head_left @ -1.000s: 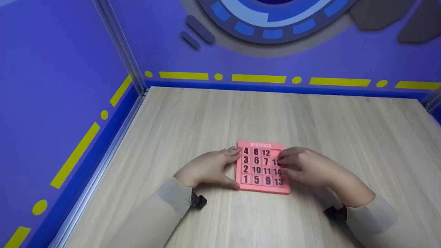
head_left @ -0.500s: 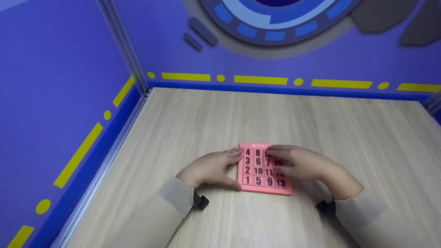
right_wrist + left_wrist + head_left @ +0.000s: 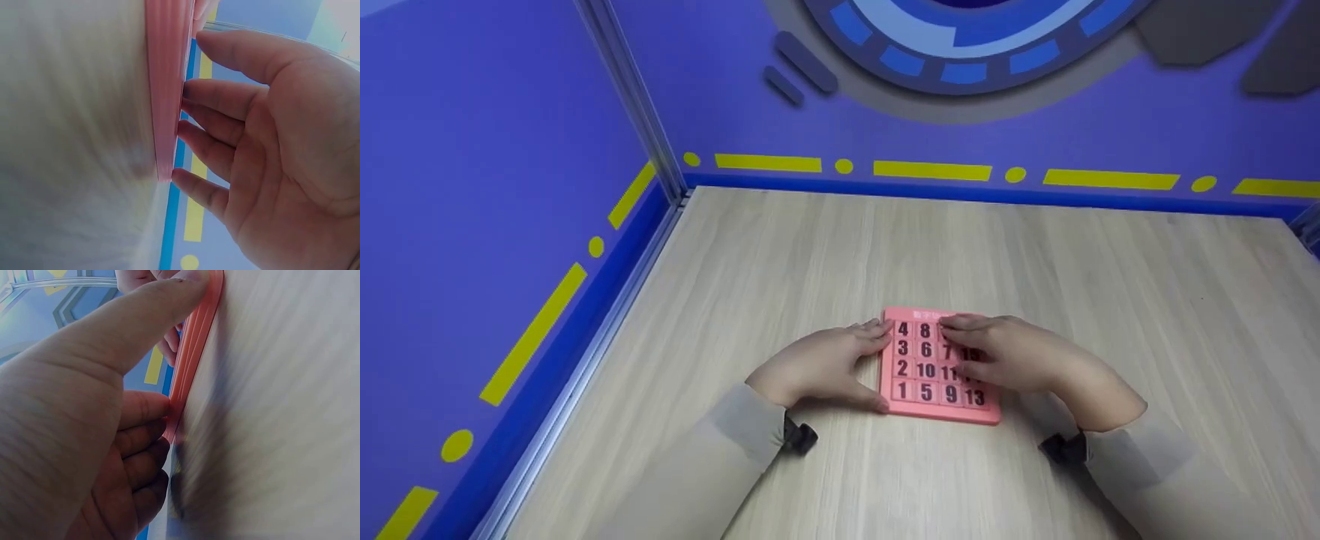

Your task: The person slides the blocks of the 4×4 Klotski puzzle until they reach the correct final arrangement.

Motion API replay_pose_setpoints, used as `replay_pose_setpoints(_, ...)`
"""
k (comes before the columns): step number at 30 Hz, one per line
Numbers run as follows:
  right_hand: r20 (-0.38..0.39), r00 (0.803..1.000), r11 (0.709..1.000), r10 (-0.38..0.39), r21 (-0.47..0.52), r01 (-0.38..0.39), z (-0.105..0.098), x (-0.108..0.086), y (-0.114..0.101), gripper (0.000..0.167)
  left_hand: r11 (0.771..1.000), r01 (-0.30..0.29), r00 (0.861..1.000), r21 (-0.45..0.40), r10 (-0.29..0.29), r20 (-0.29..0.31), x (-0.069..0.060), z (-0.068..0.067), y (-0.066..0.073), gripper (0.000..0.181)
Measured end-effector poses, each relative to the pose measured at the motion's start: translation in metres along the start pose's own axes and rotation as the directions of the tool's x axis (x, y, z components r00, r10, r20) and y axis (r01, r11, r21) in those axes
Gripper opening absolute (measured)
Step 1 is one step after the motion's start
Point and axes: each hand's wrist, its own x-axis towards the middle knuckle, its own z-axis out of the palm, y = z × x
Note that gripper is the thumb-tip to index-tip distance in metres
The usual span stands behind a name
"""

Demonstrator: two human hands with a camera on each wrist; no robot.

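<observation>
A pink number-tile board (image 3: 913, 411) lies flat on the wooden table, its left columns reading 4, 3, 2, 1 and 8, 6, 10, 5 from top to bottom. My left hand (image 3: 817, 367) holds the board's left edge, thumb at the lower corner and fingers near the upper one. Over the upper right tiles lies my right hand (image 3: 1027, 356), fingertips on the tile faces, hiding the top right numbers. In the right wrist view the fingers of that hand (image 3: 270, 129) touch the top of the board (image 3: 167, 90) with slight bends. The left wrist view shows the left thumb against the board's side (image 3: 194, 343).
The wooden table (image 3: 810, 255) reaches back to a blue-purple wall (image 3: 735, 112) with yellow marks. A second wall (image 3: 495, 150) stands along the left side, joined by a metal post (image 3: 630, 97).
My right hand has moved left from the board's right edge onto the upper right tiles, covering the top right opening and the 12. My left hand keeps its place on the board.
</observation>
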Motion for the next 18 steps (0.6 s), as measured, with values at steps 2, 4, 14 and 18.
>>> replay_pose_setpoints(2,0.009,1.000,1.000,0.019,-0.007,-0.018,-0.002,-0.001,0.000,0.060,1.000,0.001,1.000,-0.002,-0.001,-0.001,0.000,0.000,0.000,0.112)
replay_pose_setpoints(4,0.013,0.999,0.999,0.030,-0.018,-0.030,-0.003,-0.002,0.000,0.060,1.000,0.004,1.000,-0.004,-0.004,-0.002,0.000,0.000,-0.001,0.112)
replay_pose_setpoints(14,0.001,0.998,0.997,0.061,-0.053,-0.061,-0.012,-0.009,0.003,0.050,1.000,0.009,1.000,-0.011,-0.009,-0.002,0.000,0.000,0.000,0.112)
replay_pose_setpoints(18,-0.013,0.998,0.996,0.062,-0.069,-0.063,-0.013,-0.010,0.003,0.048,1.000,0.001,1.000,-0.013,-0.001,-0.001,0.000,-0.001,0.001,0.112)
